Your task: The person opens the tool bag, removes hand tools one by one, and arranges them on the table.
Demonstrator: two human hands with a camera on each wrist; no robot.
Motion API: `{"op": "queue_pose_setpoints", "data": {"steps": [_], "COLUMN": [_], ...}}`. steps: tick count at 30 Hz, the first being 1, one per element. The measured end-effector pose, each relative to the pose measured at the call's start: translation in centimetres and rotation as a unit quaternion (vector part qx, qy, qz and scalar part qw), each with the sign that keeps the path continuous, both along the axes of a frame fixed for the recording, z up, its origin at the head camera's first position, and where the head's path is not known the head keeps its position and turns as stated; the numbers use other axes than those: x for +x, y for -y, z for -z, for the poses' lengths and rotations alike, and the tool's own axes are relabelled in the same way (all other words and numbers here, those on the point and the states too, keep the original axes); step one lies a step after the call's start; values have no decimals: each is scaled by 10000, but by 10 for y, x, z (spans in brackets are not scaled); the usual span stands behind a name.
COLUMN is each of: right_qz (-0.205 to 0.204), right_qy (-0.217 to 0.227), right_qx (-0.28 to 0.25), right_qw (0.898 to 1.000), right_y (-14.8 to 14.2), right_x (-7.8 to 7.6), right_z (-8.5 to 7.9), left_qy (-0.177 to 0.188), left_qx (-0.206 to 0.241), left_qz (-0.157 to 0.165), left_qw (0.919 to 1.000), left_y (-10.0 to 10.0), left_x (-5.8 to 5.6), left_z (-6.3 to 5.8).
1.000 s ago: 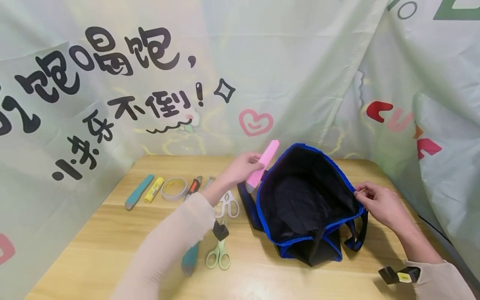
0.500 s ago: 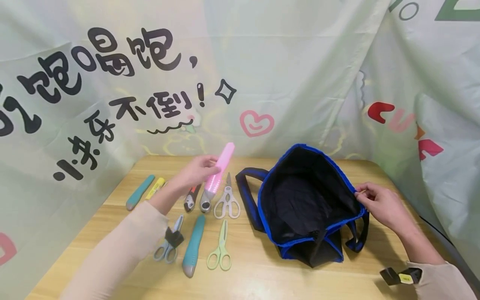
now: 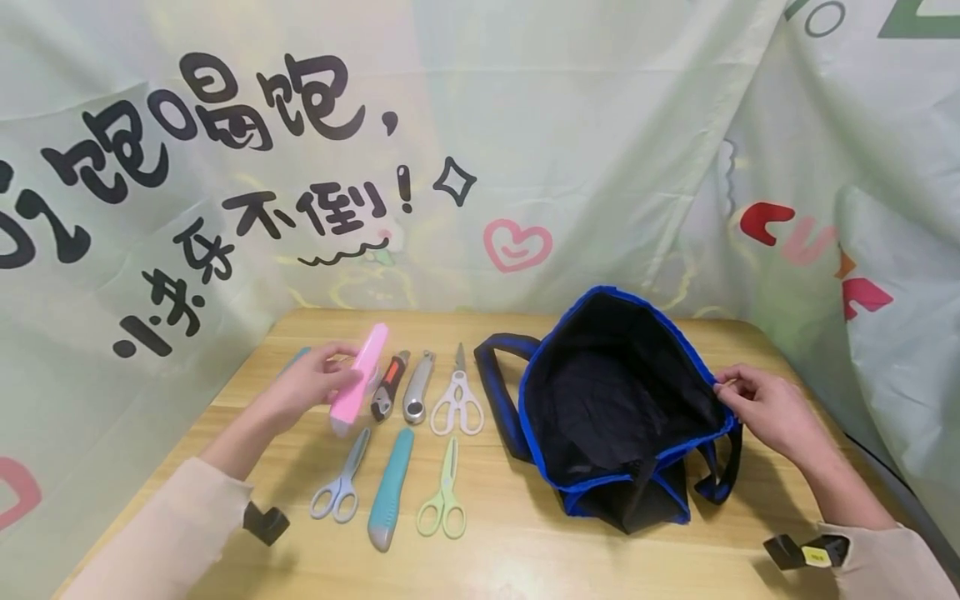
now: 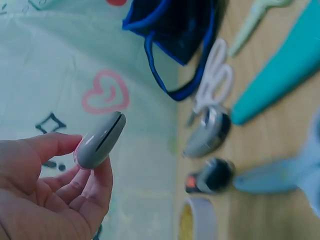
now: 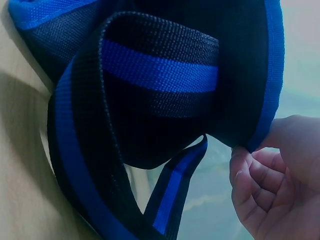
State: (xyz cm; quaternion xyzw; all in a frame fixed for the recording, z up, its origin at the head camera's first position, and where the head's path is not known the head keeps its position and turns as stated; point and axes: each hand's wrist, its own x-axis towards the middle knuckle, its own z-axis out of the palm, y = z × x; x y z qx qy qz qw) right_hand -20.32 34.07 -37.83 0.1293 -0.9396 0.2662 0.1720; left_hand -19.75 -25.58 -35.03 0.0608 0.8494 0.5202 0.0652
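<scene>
My left hand (image 3: 318,383) holds a pink box cutter (image 3: 362,379) between thumb and fingers, raised over the left side of the table. In the left wrist view, its grey end (image 4: 100,142) shows a dark slit. At the right stands a black bag (image 3: 600,400) with blue trim, its mouth gaping toward me and its inside dark. My right hand (image 3: 772,417) pinches the bag's right rim; the right wrist view shows thumb and fingertips at the blue edging (image 5: 270,100). A roll of tape (image 4: 205,220) lies partly hidden behind the left hand in the head view.
Between left hand and bag lie a red-and-black utility knife (image 3: 390,387), silver nail clippers (image 3: 417,387) and white scissors (image 3: 457,408). Nearer me are blue-grey scissors (image 3: 341,487), a teal cutter (image 3: 390,492) and green scissors (image 3: 444,500). A bag strap (image 3: 498,396) loops out leftward.
My left hand has carried the pink box cutter leftward, from beside the bag's mouth to above the tape roll, and lower. The right hand stays on the bag's rim.
</scene>
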Motion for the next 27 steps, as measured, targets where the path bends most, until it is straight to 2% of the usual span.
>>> {"op": "queue_pose_setpoints", "data": {"steps": [5, 16, 20, 27], "right_qz": [-34, -64, -79, -111], "right_qy": [8, -20, 7, -45], "right_qx": [-24, -9, -26, -24], "right_qw": [10000, 10000, 10000, 9999], "right_y": [0, 0, 0, 0], "right_x": [0, 0, 0, 1], "right_z": [0, -1, -1, -3], "left_qy": [137, 490, 569, 762], "left_qx": [21, -449, -746, -895], "left_qz": [-42, -327, -304, -501], "left_qw": [9999, 9972, 9951, 9918], "left_y": [22, 52, 61, 65], "left_x": [13, 33, 41, 50], "left_z": [17, 51, 63, 77]}}
